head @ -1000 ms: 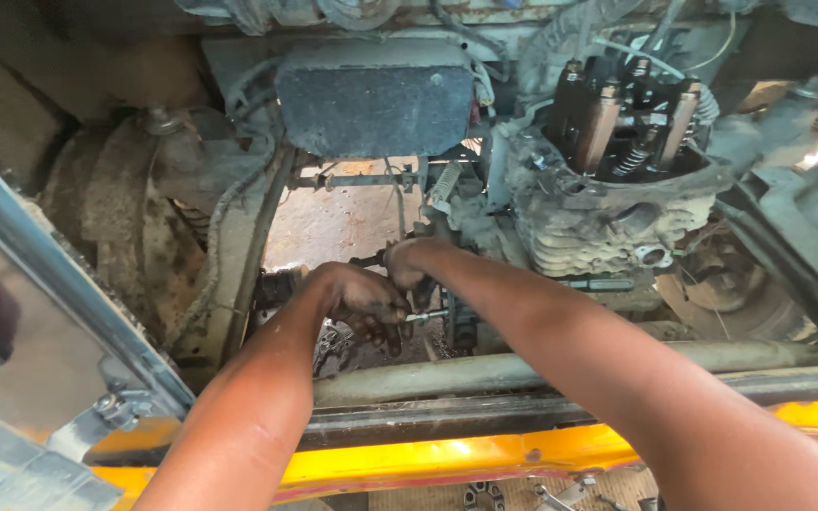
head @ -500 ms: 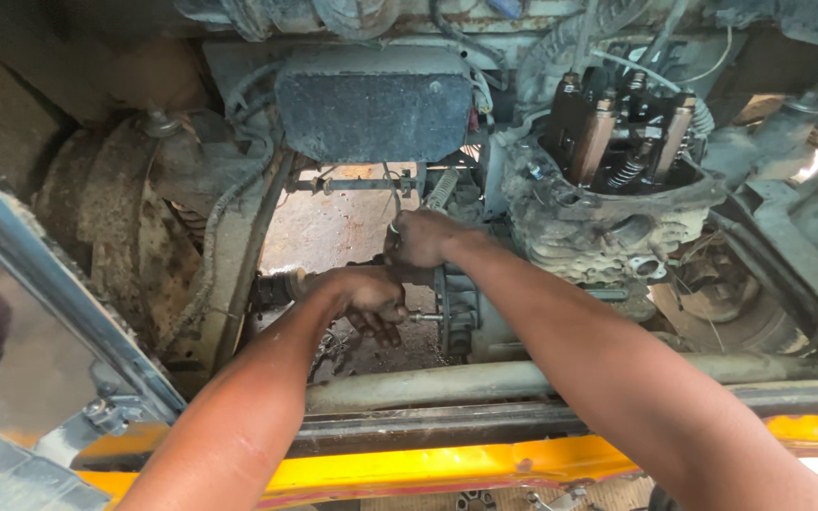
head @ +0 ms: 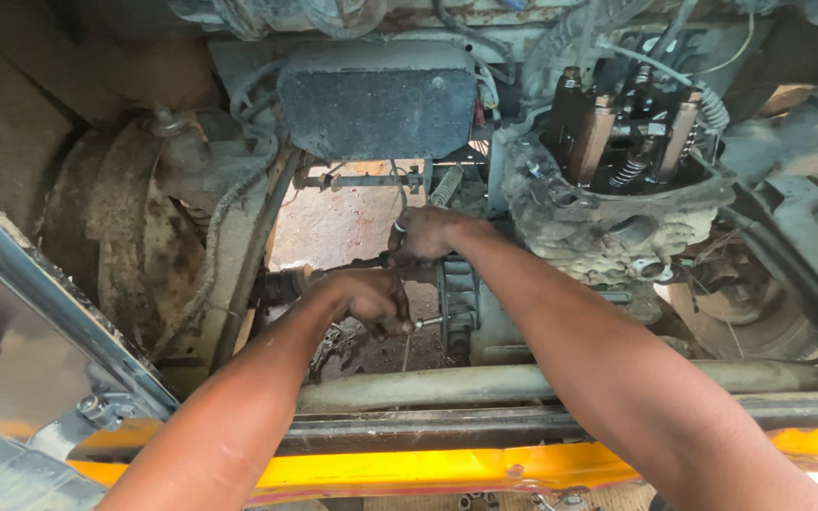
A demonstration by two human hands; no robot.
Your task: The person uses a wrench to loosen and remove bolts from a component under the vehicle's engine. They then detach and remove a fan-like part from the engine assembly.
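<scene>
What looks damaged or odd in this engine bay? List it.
The engine at upper right sits with its top cover off, leaving the valve springs exposed. Its fins are caked with grime. The round drum at left is heavily rusted. The left hand and right hand grip a dirty shaft between them.

both arms reach in far, left hand (head: 371, 301) curled knuckles-up, right hand (head: 425, 234) fisted just beyond it
</scene>
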